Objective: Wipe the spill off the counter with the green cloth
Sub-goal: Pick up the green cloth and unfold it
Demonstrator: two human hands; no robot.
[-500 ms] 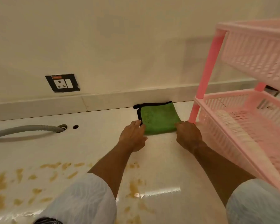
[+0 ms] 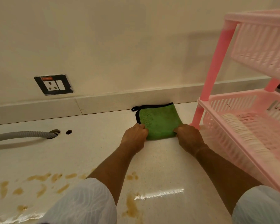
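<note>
Hands grip the green cloth [image 2: 158, 121] at twelve o'clock on the tabletop [image 2: 90, 152]: left hand [image 2: 134, 137] and right hand [image 2: 188, 137] pinch its near corners. Pink rack [image 2: 242, 110] crowds three o'clock; brown spill [image 2: 44, 183] spreads at seven; grey hose [image 2: 23, 135] at ten.

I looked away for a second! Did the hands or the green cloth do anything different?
Barely. Both hands closed in on the near corners of the green cloth: the left hand and right hand now pinch its edge. The cloth lies in the same spot by the wall, and the brown spill is unwiped.
</note>
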